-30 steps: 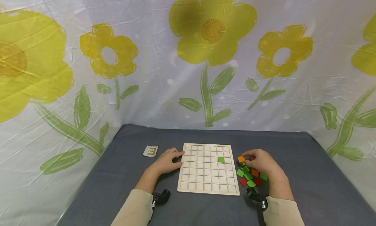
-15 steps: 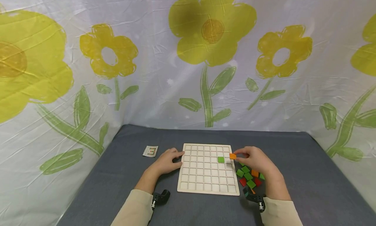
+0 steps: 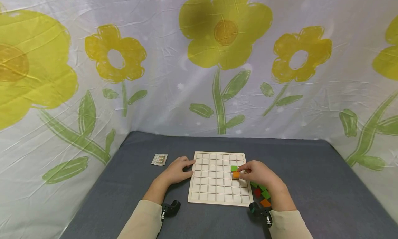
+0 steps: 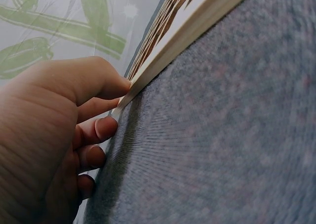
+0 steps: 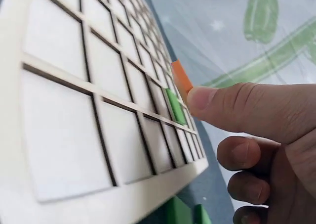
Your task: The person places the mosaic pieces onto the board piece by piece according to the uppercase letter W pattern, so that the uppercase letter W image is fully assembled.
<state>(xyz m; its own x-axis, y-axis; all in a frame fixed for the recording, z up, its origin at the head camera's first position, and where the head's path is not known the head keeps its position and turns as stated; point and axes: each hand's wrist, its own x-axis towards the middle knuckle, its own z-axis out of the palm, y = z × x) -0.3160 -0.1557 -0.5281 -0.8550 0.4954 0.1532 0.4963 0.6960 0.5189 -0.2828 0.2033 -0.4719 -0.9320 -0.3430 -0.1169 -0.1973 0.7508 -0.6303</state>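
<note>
A pale wooden grid board lies on the dark cloth. One green square tile sits in a cell toward its upper right. My right hand pinches an orange square tile between thumb and finger, just on the near side of the green one. In the right wrist view the orange tile appears tilted and raised off the board. At the board's left edge, my left hand touches the rim with thumb and index finger. The left wrist view shows the other fingers loosely bent beside the rim.
Loose tiles lie right of the board, partly hidden under the right arm: several green, a red one and an orange one. A small card with a printed grid lies left of the board. A flowered curtain hangs behind.
My right hand has picked the orange tile from the pile and carried it left over the board, near the green tile. My left hand has stayed at the board's edge.
</note>
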